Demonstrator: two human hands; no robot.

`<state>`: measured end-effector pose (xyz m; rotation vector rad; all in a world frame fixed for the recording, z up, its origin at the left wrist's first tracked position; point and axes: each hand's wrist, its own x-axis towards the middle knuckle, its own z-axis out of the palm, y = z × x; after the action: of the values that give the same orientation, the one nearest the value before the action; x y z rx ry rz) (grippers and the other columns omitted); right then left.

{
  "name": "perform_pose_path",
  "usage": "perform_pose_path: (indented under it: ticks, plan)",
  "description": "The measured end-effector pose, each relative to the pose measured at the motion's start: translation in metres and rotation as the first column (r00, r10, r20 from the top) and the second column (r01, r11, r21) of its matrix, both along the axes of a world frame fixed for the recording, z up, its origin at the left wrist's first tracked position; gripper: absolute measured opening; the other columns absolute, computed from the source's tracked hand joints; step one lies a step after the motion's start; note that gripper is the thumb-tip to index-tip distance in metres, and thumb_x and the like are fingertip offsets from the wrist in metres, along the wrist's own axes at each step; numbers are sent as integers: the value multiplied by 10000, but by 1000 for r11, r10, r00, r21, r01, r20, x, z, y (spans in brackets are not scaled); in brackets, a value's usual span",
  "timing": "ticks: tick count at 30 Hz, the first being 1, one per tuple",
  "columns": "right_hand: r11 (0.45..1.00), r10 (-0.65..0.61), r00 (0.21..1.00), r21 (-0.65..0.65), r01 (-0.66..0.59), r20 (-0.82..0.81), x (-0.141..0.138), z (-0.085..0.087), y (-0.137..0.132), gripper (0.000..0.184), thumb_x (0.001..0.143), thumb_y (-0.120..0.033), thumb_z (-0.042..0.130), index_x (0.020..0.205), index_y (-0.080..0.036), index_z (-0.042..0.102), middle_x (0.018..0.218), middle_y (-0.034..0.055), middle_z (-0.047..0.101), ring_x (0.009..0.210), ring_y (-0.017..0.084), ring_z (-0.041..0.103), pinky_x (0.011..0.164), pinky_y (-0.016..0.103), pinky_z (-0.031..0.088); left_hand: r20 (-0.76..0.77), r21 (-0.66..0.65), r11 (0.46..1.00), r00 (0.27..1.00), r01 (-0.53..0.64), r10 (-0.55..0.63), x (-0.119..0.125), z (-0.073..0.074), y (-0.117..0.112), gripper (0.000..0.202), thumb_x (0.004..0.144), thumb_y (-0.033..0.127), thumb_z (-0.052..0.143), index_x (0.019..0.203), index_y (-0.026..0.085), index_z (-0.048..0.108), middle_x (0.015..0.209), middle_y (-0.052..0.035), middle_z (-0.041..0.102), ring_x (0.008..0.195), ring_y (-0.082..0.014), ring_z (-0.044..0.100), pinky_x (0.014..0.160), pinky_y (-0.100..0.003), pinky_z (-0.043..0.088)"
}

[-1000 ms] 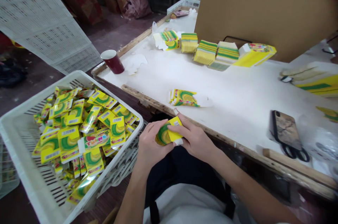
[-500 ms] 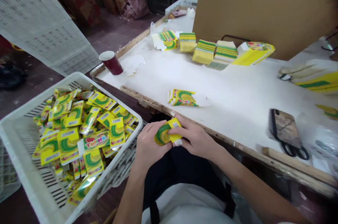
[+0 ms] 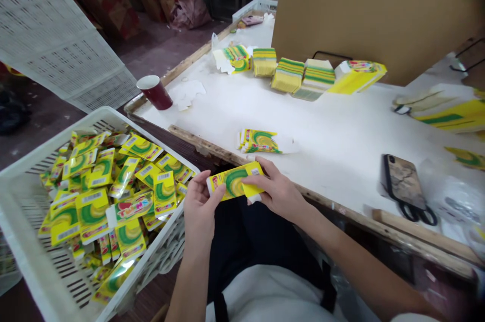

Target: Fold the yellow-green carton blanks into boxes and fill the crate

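Between my two hands, just off the table's front edge, is a small yellow and green printed carton [image 3: 234,181]. My left hand [image 3: 200,201] grips its left end, thumb on the printed face and fingers behind. At the other end, my right hand [image 3: 276,188] pinches the carton near its flap, and a white bit of card shows below those fingers. A few flat cartons [image 3: 261,141] lie in a small pile on the table beyond my hands. To my left, a white plastic crate [image 3: 32,266] is heaped with similar cartons [image 3: 93,211].
Stacks of flat cartons [image 3: 288,75] line the back of the white table [image 3: 333,130], before a large cardboard sheet [image 3: 364,13]. A maroon mug [image 3: 156,94] stands at the left corner. On the right lie a phone [image 3: 405,180], scissors [image 3: 419,213] and clear plastic [image 3: 458,200].
My left hand has shifted left and loosened its wrap, so more of the carton's printed face shows. The right hand still pinches its end. The whole view has shifted slightly.
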<state>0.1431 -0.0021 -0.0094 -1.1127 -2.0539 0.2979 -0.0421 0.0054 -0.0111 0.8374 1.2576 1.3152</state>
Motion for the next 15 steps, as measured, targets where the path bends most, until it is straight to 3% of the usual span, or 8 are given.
perform_pose_path:
  ticks: [4, 9, 12, 15]
  plan:
    - [1000, 6, 998, -14, -5, 56, 0, -3, -1, 259, 819, -120, 538, 1053, -193, 623, 1273, 153, 383, 1136, 232, 508, 853, 330, 513, 108, -72, 997, 994, 21, -13, 0, 3, 0, 576, 525, 222, 816, 1031, 189, 542, 927, -5, 581, 782, -111, 579, 702, -221, 484]
    - [993, 54, 997, -104, -48, 55, 4, 2, -1, 217, 854, -228, 538, 1053, -189, 618, 1280, 161, 386, 1159, 241, 492, 885, 358, 496, 145, -49, 998, 988, -44, 50, 6, 1, -1, 569, 512, 179, 820, 1016, 191, 556, 918, 7, 544, 783, -86, 552, 700, -184, 476]
    - [977, 103, 995, -189, -100, 6, 4, 5, -3, 292, 863, -291, 531, 1128, -173, 565, 1337, 185, 326, 1264, 272, 393, 957, 400, 447, 171, -53, 998, 984, -33, 42, 9, 1, -2, 540, 530, 187, 816, 1005, 187, 557, 896, 5, 550, 763, -85, 552, 685, -180, 482]
    - [965, 104, 991, -233, -121, -83, -1, 5, -4, 397, 883, -227, 470, 1273, -174, 422, 1401, 191, 245, 1353, 268, 248, 1028, 446, 372, 154, -12, 999, 987, -50, 52, 14, 4, -4, 485, 576, 187, 794, 999, 193, 557, 894, 6, 560, 759, -80, 558, 687, -168, 479]
